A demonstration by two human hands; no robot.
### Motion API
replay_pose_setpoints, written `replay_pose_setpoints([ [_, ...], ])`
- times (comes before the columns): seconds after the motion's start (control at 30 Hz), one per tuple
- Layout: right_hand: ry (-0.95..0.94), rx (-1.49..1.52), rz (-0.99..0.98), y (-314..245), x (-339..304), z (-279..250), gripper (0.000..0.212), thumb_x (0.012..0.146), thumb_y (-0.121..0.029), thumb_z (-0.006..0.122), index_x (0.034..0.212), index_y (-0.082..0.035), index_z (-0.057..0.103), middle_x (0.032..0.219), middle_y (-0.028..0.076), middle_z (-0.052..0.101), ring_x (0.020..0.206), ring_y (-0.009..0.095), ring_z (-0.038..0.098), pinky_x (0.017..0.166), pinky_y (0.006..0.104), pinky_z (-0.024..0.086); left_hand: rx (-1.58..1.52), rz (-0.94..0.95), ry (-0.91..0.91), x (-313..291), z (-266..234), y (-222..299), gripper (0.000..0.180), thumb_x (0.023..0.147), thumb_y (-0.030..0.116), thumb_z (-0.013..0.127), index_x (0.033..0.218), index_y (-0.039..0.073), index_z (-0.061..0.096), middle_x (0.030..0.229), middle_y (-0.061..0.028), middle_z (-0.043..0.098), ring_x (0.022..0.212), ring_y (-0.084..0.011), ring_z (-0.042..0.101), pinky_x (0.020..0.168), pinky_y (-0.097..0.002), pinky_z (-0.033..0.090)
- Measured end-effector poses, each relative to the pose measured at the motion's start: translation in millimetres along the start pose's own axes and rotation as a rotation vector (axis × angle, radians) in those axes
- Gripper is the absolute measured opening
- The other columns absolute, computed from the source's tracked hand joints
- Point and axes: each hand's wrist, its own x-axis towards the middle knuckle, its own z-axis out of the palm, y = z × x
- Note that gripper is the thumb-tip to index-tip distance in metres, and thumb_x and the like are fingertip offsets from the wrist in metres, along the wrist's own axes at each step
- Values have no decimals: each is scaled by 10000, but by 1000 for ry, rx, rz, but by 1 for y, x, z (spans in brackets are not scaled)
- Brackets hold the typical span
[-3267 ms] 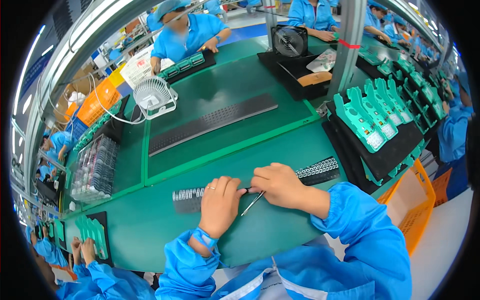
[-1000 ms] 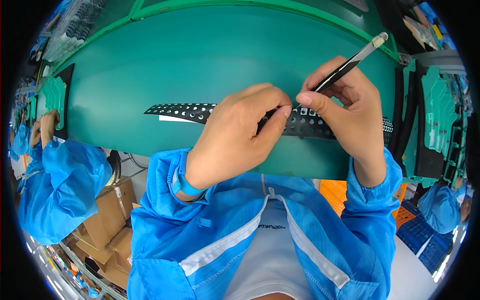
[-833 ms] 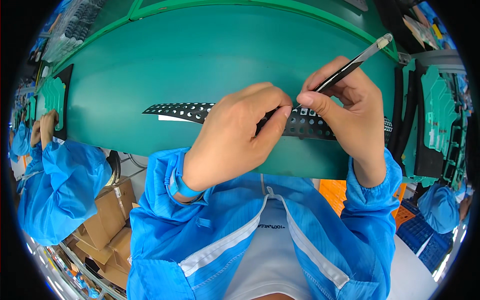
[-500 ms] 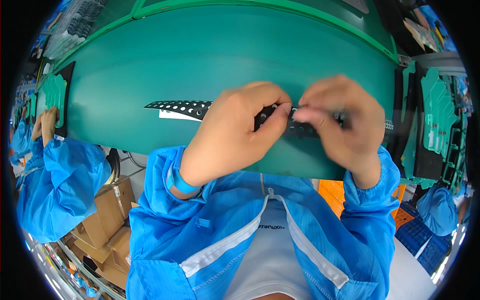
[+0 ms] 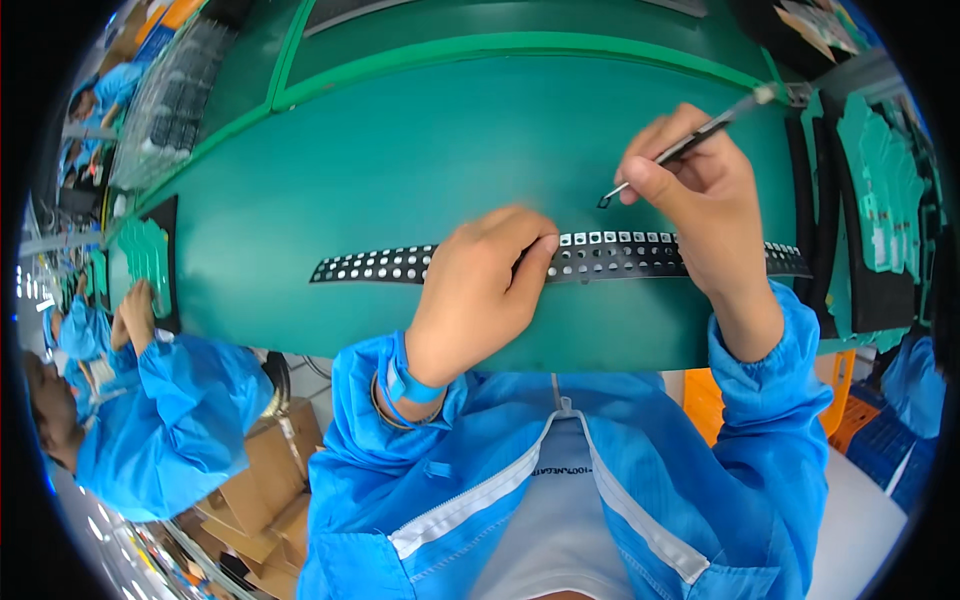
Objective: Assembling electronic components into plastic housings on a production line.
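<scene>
A long black strip [image 5: 620, 263] lies across the green table in front of me, with rows of round holes and white squares along its far edge. My left hand [image 5: 485, 270] is closed over its middle, thumb and forefinger pinched at the strip; what lies under the palm is hidden. Above the strip's right part, my right hand [image 5: 695, 190] grips a slim black and silver pen-like tool [image 5: 690, 143], slanted with its tip down to the left. At that tip hangs a tiny dark square piece [image 5: 604, 202], apart from the strip.
Green plates on black foam stand at the left [image 5: 145, 262] and the right [image 5: 880, 190] of the table. A green rail [image 5: 500, 42] runs along the far side. A co-worker in a blue sleeve [image 5: 190, 400] works at left. Cardboard boxes [image 5: 250, 490] and an orange crate [image 5: 703, 400] are below.
My right hand has lifted off the strip, and the pen-like tool with the small dark piece now shows in it. The strip lies flatter, with white squares visible. The view has shifted somewhat.
</scene>
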Motion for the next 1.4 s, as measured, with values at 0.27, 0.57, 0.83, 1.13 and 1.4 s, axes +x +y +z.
replay_pose_setpoints([
  [0.27,-41,96,92,16,-12,-25,142,878,-38,664,851,-54,525,823,50,575,745,124,570,710,254,473,64,-54,1,-1,26,10,62,878,47,572,859,8,617,793,-164,600,737,-377,585,628,-454,441],
  [0.57,-15,67,32,24,-55,-34,172,875,-20,639,855,-65,473,810,60,534,721,123,512,673,246,430,52,57,35,-25,57,7,28,880,44,600,891,20,608,802,-148,572,740,-350,582,617,-424,440],
  [0.83,9,-10,-50,35,-84,-37,184,856,-7,670,871,-48,491,828,80,557,734,120,511,678,246,429,93,43,15,-39,71,-1,44,889,73,597,890,29,605,832,-116,593,794,-333,589,678,-434,451],
  [1.13,5,-200,-168,25,-74,-26,189,825,4,703,861,-37,522,848,84,576,754,126,517,694,241,410,83,68,51,-34,59,3,41,891,78,593,904,41,603,862,-111,595,806,-326,590,714,-424,448],
  [1.4,-26,-244,-184,37,-86,-18,153,829,54,654,873,-31,536,865,81,566,806,144,534,743,263,433,110,98,62,-44,60,-4,66,887,89,593,889,24,604,826,-144,596,792,-358,595,686,-446,461],
])
